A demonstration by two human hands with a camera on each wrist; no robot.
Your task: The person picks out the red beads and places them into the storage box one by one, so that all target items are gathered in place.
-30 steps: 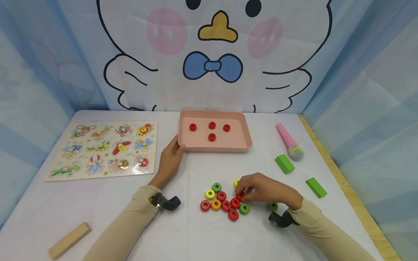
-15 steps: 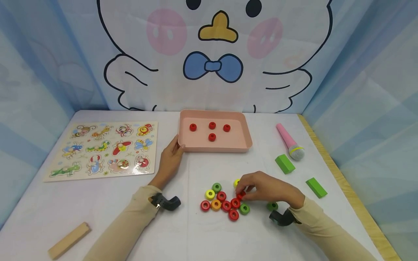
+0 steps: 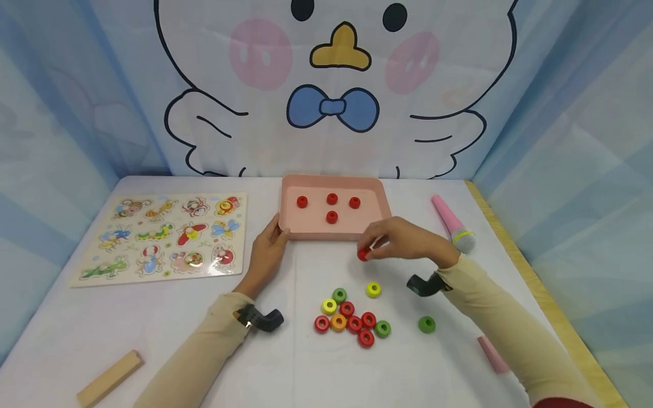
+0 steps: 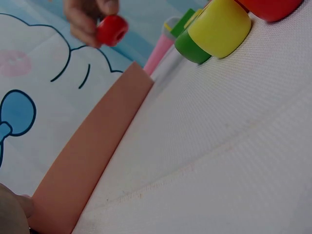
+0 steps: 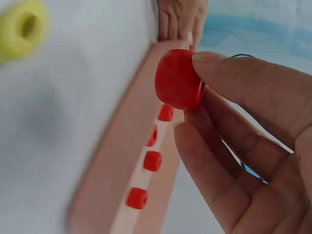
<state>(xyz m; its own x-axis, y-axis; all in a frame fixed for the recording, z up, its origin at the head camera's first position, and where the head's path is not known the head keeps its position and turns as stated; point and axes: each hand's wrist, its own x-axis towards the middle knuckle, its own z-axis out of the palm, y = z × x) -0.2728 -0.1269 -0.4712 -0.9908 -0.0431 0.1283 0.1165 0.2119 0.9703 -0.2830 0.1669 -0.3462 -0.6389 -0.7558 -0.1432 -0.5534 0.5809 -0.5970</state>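
red bead (image 3: 363, 254): probably light, hard, slick, rounded sides likely offering best hold; right hand (image 3: 405, 241) is pinching it, left hand (image 3: 266, 255) is gripping pink tray (image 3: 321, 236) ahead.

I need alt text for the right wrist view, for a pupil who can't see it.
The right hand pinches a red bead close to the camera. Behind it, a pink tray holds four more red beads, with the left hand at its far end. A blurred yellow bead shows at the upper left.
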